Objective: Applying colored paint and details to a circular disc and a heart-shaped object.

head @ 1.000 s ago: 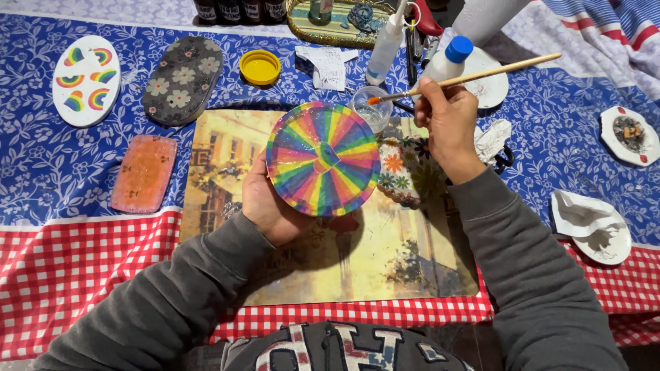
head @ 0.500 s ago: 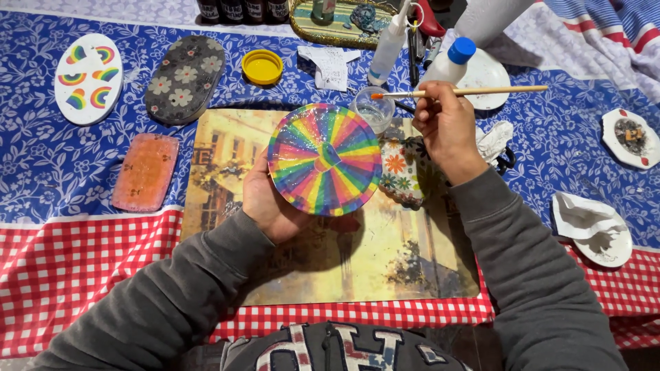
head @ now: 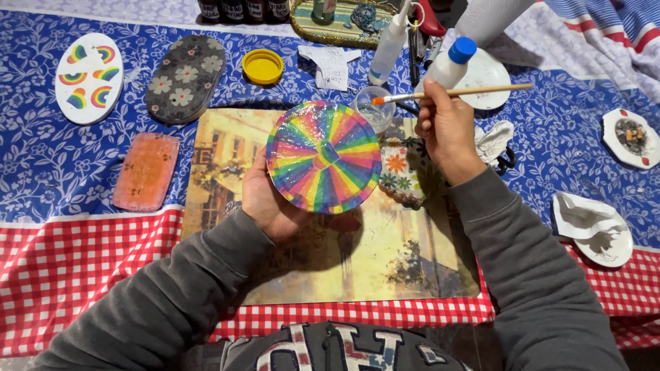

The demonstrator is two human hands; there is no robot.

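My left hand [head: 267, 199] holds a round disc painted in rainbow wedges [head: 323, 156], gripping it from underneath and tilting it up over a picture placemat [head: 385, 275]. In my right hand [head: 445, 127] is a thin wooden paintbrush [head: 454, 91], held nearly level with its orange-tipped bristles pointing left, just above a small clear cup of water [head: 372, 108]. A floral painted piece [head: 399, 175] lies on the mat between my hands.
To the left lie a white oval with rainbows [head: 89, 77], a dark oval with flowers [head: 185, 77], an orange slab [head: 146, 170] and a yellow lid [head: 262, 66]. Squeeze bottles [head: 450, 63] stand behind the cup. White dishes [head: 595, 227] sit at right.
My right hand has lowered the brush handle from tilted to nearly level and drawn the tip out of the water cup. The disc has stayed in my left hand.
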